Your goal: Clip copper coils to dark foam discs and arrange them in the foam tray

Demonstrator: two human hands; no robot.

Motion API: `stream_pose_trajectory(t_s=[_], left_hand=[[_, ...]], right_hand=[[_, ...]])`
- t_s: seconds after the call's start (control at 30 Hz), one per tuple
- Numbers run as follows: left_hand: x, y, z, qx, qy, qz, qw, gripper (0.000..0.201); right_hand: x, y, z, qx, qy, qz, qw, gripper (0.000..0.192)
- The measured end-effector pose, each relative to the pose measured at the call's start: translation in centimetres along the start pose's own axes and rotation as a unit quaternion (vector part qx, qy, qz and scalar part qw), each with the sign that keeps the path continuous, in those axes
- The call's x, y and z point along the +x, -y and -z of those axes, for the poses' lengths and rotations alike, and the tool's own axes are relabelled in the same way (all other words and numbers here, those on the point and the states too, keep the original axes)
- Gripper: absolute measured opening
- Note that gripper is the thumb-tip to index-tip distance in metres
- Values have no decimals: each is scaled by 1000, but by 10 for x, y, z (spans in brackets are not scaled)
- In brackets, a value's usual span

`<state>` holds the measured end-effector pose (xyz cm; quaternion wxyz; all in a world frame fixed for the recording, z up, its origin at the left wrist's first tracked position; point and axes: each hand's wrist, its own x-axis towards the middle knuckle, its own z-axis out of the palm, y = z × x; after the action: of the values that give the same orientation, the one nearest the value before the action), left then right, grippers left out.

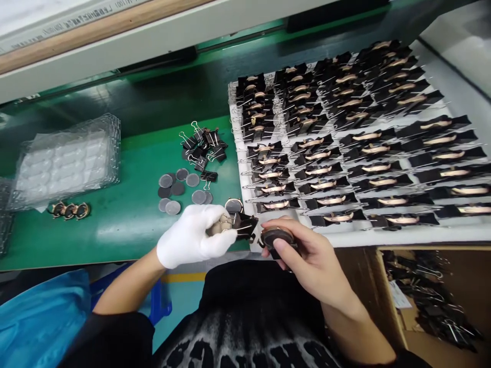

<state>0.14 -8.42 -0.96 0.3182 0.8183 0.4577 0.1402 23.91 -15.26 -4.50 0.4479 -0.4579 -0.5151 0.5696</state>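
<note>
Along the top edge a pale strip (72,20) carries a line of printed writing, too small and blurred to read; no other label is legible. Below it, at the near edge of the green bench (126,220), the left hand (194,237), in a white glove, is closed around a black binder clip (242,225) clamped on a small metal part; just to its right the bare right hand (307,258) grips a dark round disc piece (276,237) between thumb and fingers; the two pieces are close but I cannot tell if they touch. Right of the hands lies a white tray (383,236) filled with rows of clipped parts; behind the gloved hand sit grey discs (180,191) and loose clips (203,145); clear blister trays (65,161) stand far left; a cardboard box (433,301) of clips is lower right.
</note>
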Motion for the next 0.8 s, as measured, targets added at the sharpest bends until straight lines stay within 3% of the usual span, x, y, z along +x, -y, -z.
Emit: stream_pose_trajectory(t_s=[0.1, 0.2, 0.37, 0.47, 0.57, 0.7, 0.8], left_hand=[[1, 5, 10, 18, 19, 36, 999, 27], [-5, 14, 18, 118, 26, 107, 987, 34], [-47, 42, 23, 321, 75, 245, 912, 51], [-77, 59, 27, 347, 100, 314, 878, 56], [-98, 72, 33, 344, 94, 355, 864, 63], [-110, 83, 41, 327, 27, 378, 865, 65], [-101, 87, 43, 273, -156, 349, 883, 53]], right_hand=[[1, 2, 4, -40, 20, -14, 999, 13], [-3, 3, -4, -52, 69, -26, 996, 14], [-9, 1, -40, -58, 151, -83, 983, 22], [0, -3, -64, -51, 194, -108, 974, 16], [14, -7, -88, -47, 213, -111, 970, 11], [32, -13, -115, -77, 201, -96, 972, 24], [40, -20, -131, -159, 188, -49, 968, 51]])
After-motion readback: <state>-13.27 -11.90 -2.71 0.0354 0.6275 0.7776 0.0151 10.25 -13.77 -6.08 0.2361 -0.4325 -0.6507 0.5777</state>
